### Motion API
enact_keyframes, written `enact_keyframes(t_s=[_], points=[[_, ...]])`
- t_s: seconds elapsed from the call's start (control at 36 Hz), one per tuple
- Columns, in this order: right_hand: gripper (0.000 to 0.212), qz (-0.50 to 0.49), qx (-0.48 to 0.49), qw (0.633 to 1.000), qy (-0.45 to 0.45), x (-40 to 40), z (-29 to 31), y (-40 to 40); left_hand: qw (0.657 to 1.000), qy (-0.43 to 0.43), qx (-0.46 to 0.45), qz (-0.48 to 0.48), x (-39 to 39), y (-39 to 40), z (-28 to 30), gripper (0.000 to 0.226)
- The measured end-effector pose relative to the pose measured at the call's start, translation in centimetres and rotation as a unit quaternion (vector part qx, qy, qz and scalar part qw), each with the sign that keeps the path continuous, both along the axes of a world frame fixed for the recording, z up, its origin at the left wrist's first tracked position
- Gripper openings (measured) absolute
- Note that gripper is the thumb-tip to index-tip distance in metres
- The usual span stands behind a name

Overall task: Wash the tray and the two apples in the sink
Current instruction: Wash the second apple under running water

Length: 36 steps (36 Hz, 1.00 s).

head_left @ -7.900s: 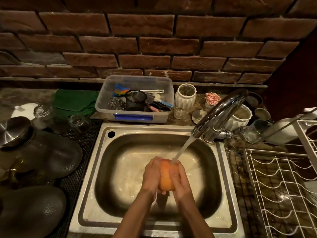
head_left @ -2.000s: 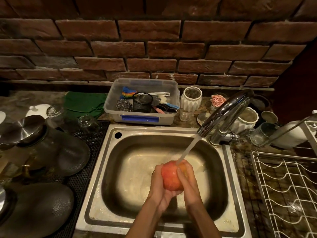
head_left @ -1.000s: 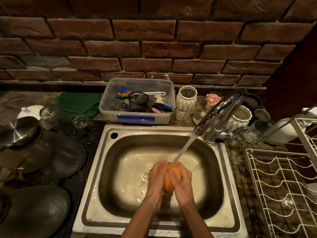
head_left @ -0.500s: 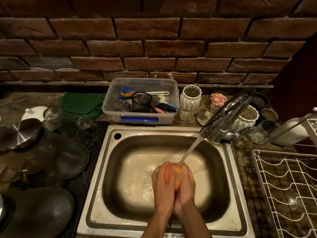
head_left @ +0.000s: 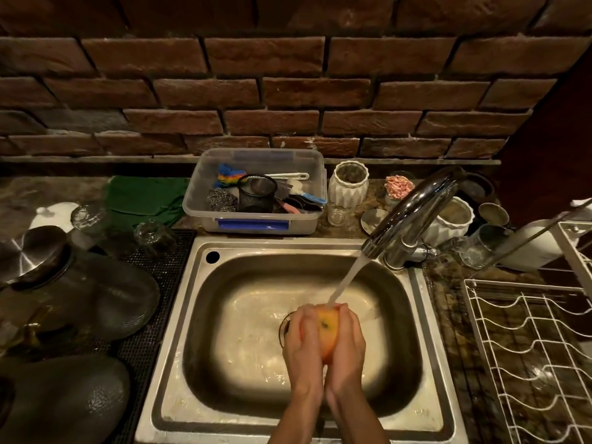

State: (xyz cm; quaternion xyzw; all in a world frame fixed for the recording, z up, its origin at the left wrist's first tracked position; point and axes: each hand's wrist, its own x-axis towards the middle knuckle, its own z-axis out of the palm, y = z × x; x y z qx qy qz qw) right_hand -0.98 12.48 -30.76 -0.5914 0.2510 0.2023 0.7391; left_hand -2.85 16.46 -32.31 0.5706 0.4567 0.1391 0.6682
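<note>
One steel sink [head_left: 179, 363] holds the scene, its basin open on every side of the hands. Over its middle, a left hand [head_left: 302, 344] and right hand [head_left: 347, 346] wrap their fingers around one apple [head_left: 327, 330], mostly hidden, under the tap's [head_left: 413, 206] stream.

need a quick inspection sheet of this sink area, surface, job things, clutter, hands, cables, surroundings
surface: steel sink, wet; tap running, stream landing on the apple.
job's things: one apple held over the drain; second apple and tray not identified.
clutter: plastic tub of scrubbers behind the sink; green cloth; white vases; dark dishes on the left mat.
grippers: left hand and right hand both wrap the apple, fingers curled round it.
cables: nothing seen.
surroundings: brick wall; white wire rack to the right.
</note>
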Motion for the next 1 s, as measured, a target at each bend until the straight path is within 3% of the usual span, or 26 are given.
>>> enact_keyframes(t_s=[0.11,0.22,0.31,0.44,0.53,0.61,0.72,0.78,0.89,1.0], points=[[0.055,-0.029,0.134,0.976,0.168,0.2,0.1,-0.9,0.995,0.017,0.074,-0.071,-1.0,-0.1,-0.5,0.024],[0.060,0.007,0.214,0.946,0.243,1.0,-0.4,-2.0,0.988,0.018,0.069,-0.134,-1.9,0.4,-0.1,0.028],[0.055,0.055,0.227,0.949,0.210,1.4,-0.7,-2.3,0.986,0.020,0.047,-0.157,-2.1,1.2,0.5,0.037],[0.028,0.081,0.080,0.992,0.058,1.0,-1.3,-1.8,0.988,0.047,-0.083,-0.122,-1.4,2.0,1.6,0.017],[0.019,0.079,0.046,0.996,0.020,0.5,-1.4,-2.2,0.971,0.066,-0.207,-0.099,-0.9,2.6,2.3,0.039],[0.015,0.085,0.033,0.996,-0.002,0.1,-1.8,-2.8,0.954,0.060,-0.277,-0.100,-1.1,3.2,2.6,0.050],[0.033,0.075,0.049,0.996,-0.004,-0.1,-2.6,-3.1,0.921,0.089,-0.359,-0.120,-1.6,4.0,2.6,0.060],[0.032,0.074,0.050,0.996,0.002,-0.2,-2.5,-2.9,0.921,0.089,-0.357,-0.129,-1.5,4.0,2.5,0.051],[0.027,0.083,-0.002,0.996,0.025,-0.4,-1.8,-1.9,0.958,0.063,-0.237,-0.146,-1.0,2.9,1.6,0.023],[0.020,0.062,-0.073,0.995,0.010,0.0,-1.8,-0.8,0.972,0.035,-0.209,-0.105,-1.0,1.8,1.4,0.020]])
